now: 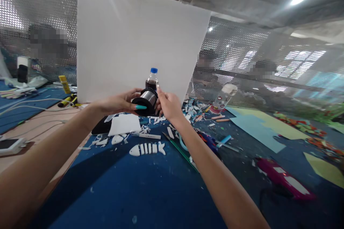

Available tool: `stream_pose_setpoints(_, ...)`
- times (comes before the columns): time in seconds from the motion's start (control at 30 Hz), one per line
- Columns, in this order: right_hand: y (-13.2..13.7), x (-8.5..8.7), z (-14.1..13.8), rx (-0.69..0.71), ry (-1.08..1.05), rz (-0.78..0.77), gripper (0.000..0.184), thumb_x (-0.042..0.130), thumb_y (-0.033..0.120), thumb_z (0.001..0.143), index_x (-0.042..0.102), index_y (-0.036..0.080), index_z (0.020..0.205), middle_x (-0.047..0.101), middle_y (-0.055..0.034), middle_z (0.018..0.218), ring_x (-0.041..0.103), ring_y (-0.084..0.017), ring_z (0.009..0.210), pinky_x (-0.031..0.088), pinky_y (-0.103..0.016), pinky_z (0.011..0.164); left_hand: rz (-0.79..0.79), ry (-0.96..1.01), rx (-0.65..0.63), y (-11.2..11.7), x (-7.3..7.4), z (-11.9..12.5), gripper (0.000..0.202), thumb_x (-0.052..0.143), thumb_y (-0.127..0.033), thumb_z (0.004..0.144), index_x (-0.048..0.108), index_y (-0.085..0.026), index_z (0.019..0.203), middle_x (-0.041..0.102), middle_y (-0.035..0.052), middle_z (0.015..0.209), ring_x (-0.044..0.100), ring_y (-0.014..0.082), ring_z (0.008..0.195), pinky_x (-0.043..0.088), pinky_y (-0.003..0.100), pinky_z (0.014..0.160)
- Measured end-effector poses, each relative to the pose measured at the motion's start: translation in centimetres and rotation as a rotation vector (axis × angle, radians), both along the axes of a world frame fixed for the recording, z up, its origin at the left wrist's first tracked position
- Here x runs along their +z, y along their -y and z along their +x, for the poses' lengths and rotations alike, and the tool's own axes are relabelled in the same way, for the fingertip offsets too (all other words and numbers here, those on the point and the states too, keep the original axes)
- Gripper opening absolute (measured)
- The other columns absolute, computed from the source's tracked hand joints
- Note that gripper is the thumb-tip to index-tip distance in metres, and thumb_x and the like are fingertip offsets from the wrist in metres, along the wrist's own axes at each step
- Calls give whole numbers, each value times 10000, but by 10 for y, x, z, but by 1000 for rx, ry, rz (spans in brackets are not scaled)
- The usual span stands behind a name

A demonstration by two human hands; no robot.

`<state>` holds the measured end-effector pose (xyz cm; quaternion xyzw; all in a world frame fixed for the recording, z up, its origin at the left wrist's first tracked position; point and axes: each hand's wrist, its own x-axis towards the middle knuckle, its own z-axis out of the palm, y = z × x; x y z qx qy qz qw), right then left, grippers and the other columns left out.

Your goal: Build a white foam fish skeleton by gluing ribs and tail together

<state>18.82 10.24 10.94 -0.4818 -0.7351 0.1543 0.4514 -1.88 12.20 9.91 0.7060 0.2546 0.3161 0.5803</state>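
Landmark: one white fish cut-out (149, 149) on the blue tabletop (115, 189), six pieces: head, four strips, tail.

One spool of silvery wire (148, 95), black-flanged, held aloft beyond the fish. Left hand (122, 102) clamped on it, thumb across the near flange; right hand (170, 105) closed against its right side. Whether the right fingertips pinch a loose strand: cannot tell.

Step in hand, judged: handling the spool, perhaps working at its winding. The move seems to call for a firm left hold and freedom for the right fingertips.

Counts: one blue-capped bottle (153, 77), beyond the fish, behind the spool; one green-handled tool (185, 154), right of the fish; one magenta tool (285, 180), farther right; one white square sheet (125, 124), beyond the fish, leftward. Scraps (195, 109) past counting.
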Motion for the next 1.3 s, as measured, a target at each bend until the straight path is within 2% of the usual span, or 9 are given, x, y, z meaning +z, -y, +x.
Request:
stream_pose_setpoints(0.23,-3,2,3,99,-140,19,535,442,630,845,452,195,533,504,26,434,473,-83,365,405,-225,438,24,-70,1,5,4,2,698,707,-260,705,367,-262,1315,389,140,1374,551,285,1087,515,374,832)
stream_pose_setpoints(0.37,-4,11,15,113,-210,77,493,493,579,845,453,195,539,499,34,438,471,-72,361,398,-209,404,108,-217,116,5,5,2,714,711,-292,687,378,-242,1316,397,144,1367,529,296,1110,502,360,817)
stream_pose_setpoints(0.5,-4,25,28,50,-299,167,469,521,535,848,503,180,543,550,9,481,521,-71,413,419,-199,411,221,-347,216,-2,-2,2,728,718,-313,668,398,-230,1316,435,144,1347,507,311,1130,473,357,824)
stream_pose_setpoints(0.63,2,40,43,-49,-405,237,452,496,515,868,544,167,584,634,-46,599,631,-115,537,473,-217,434,275,-384,212,-7,-10,2,723,719,-331,672,401,-227,1313,490,143,1308,522,313,1107,465,345,786)
stream_pose_setpoints(0.8,5,58,72,-114,-496,342,385,518,481,868,553,184,625,688,-69,795,696,-190,826,540,-303,639,353,-410,266,-6,-15,3,650,710,-324,676,466,-259,1275,559,114,1242,519,316,1120,462,336,767)
stream_pose_setpoints(0.9,3,62,84,-82,-537,309,401,523,527,849,529,201,616,691,-73,829,676,-238,954,538,-338,684,341,-383,268,-4,-15,8,655,728,-329,652,488,-247,1257,578,122,1223,536,314,1103,473,338,755)
stream_pose_setpoints(1.0,2,62,85,-4,-548,214,390,501,525,861,516,203,640,693,-77,892,647,-239,1036,544,-352,729,357,-427,278,-4,-19,16,664,748,-395,640,505,-201,1226,599,147,1185,553,320,1083,462,389,818)
stream_pose_setpoints(1.13,4,60,75,97,-555,83,381,501,537,854,518,201,676,695,-84,907,651,-233,1024,556,-370,766,415,-515,311,-6,-36,28,732,719,-481,665,468,-161,1274,539,187,1273,518,339,1138,405,456,920)
stream_pose_setpoints(1.3,7,58,64,143,-647,40,360,570,529,790,502,200,659,677,-76,812,671,-238,966,558,-377,786,446,-576,313,-4,-60,44,811,670,-572,685,422,-128,1316,469,216,1333,467,369,1186,371,487,956)
